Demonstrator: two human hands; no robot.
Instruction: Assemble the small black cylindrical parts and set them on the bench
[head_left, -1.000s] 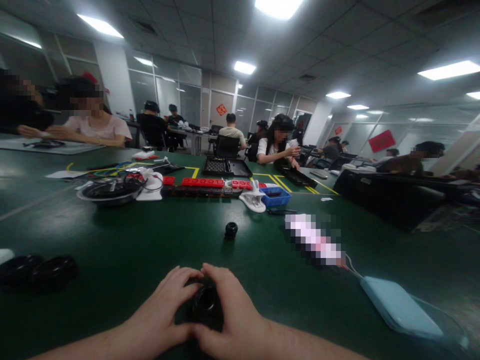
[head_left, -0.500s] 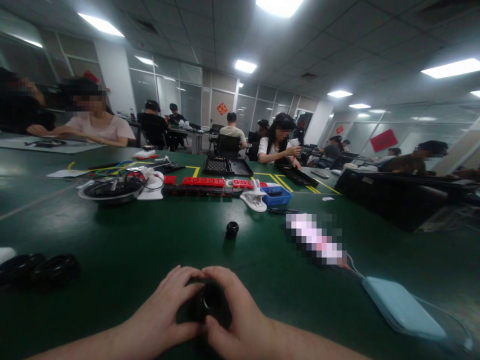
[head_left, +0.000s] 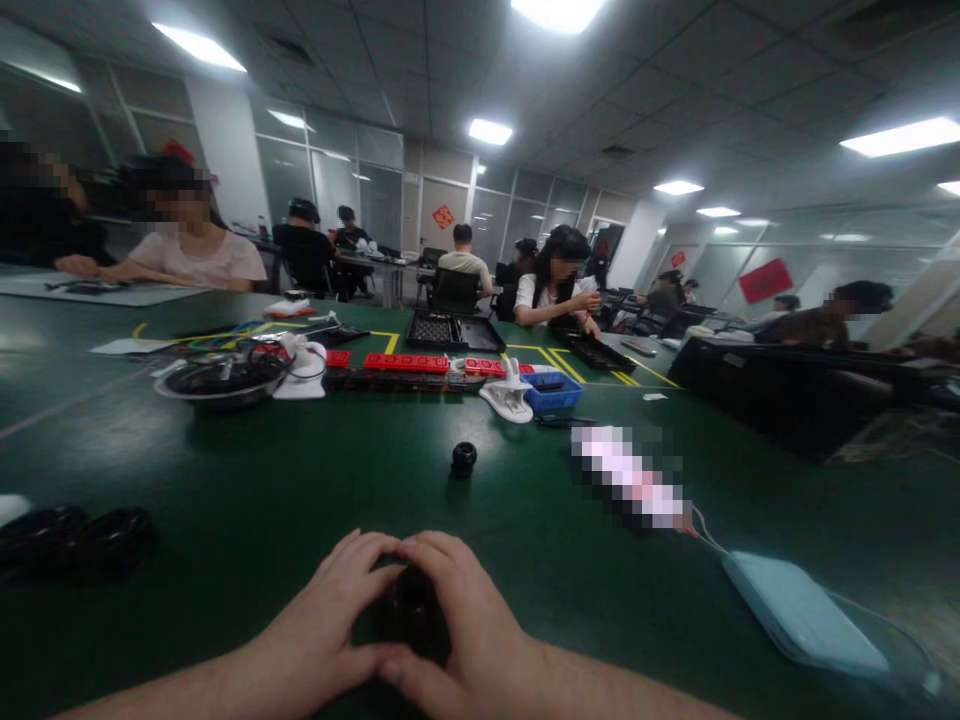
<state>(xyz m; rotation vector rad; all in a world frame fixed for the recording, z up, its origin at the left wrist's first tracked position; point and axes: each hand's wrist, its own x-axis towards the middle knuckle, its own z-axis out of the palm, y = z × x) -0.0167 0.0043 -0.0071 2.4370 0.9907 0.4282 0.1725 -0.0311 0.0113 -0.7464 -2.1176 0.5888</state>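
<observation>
My left hand [head_left: 319,625] and my right hand [head_left: 472,630] curve around a dark, round black part [head_left: 416,610] close to the table's near edge. Their fingertips meet over its far side, and the two thumbs come together in front of it. Dim light and the hands hide much of the part, so its exact kind cannot be made out. Beyond them stands a small black ridged round piece [head_left: 464,458], apart from both hands. Two larger black ring-shaped pieces [head_left: 111,540] lie side by side at the left.
Across the green table [head_left: 300,470] are a metal bowl [head_left: 217,385] of dark parts, a red strip [head_left: 405,362], a white clip-like stand [head_left: 510,395] and a blue basket [head_left: 553,392]. On the right lies a light-blue slab [head_left: 806,610] with cables. Several people sit farther back.
My right thumb has shifted left to meet the left thumb. The black part has turned in my hands, and its bright inner edge no longer shows.
</observation>
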